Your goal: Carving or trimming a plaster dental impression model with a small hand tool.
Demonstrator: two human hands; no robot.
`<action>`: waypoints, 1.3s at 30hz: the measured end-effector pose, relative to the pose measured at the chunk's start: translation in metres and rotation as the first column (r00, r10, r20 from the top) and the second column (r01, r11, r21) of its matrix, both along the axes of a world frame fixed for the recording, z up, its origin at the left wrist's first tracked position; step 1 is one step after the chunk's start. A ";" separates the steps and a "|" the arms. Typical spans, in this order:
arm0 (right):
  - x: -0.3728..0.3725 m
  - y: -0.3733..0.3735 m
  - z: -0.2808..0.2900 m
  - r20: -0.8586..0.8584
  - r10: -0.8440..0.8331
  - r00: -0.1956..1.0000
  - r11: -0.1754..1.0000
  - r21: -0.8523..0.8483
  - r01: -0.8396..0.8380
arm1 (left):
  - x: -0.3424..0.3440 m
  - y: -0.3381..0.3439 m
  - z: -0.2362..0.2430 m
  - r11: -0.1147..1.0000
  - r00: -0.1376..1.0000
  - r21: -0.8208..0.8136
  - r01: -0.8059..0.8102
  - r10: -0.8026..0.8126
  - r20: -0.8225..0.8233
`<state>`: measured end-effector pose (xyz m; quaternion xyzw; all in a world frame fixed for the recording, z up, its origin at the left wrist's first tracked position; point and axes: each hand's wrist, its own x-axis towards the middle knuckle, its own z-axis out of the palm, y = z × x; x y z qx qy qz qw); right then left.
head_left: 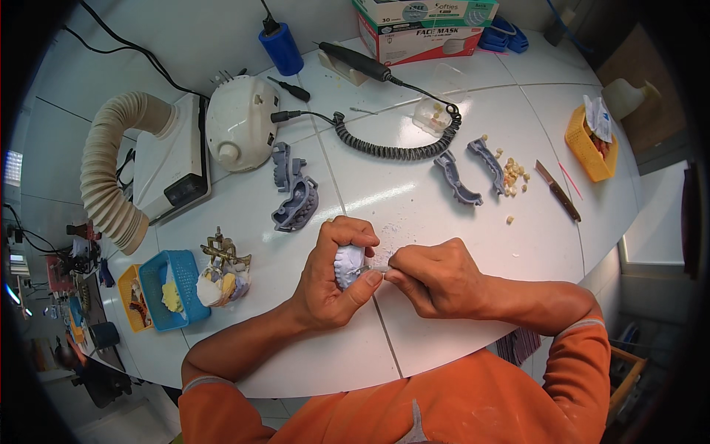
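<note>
My left hand (336, 277) is wrapped round a pale lavender dental cast (348, 266), its row of teeth toward my palm. My right hand (436, 277) is closed on a thin metal tool (379, 268), whose short exposed part reaches the cast's right side beside my left thumb. Most of that tool is hidden inside my fist, so its exact kind does not show. Pale shavings (399, 233) lie scattered on the white tiled table (436, 344) just beyond my hands.
Grey impression-tray pieces (296, 203) and a white control box (242, 124) stand at far left, near a ribbed hose (111, 163). Loose artificial teeth (512, 176) and a wooden-handled knife (560, 194) lie at right. A blue basket (194, 285) and a brass articulator (224, 250) sit at left.
</note>
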<state>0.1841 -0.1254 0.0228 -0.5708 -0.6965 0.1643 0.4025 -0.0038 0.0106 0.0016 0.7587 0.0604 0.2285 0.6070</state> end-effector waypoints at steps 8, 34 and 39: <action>0.000 0.000 -0.001 -0.004 0.001 1.000 1.000 0.000 -0.001 | 0.000 0.000 0.000 1.000 1.000 -0.004 -0.001 0.001 -0.006; 0.001 -0.002 -0.001 0.010 -0.008 1.000 1.000 -0.013 0.008 | 0.000 -0.001 0.001 1.000 1.000 -0.011 -0.017 0.017 -0.025; 0.001 -0.001 -0.001 -0.001 -0.011 1.000 1.000 -0.007 0.011 | 0.000 -0.001 0.000 1.000 1.000 -0.024 -0.012 0.011 -0.020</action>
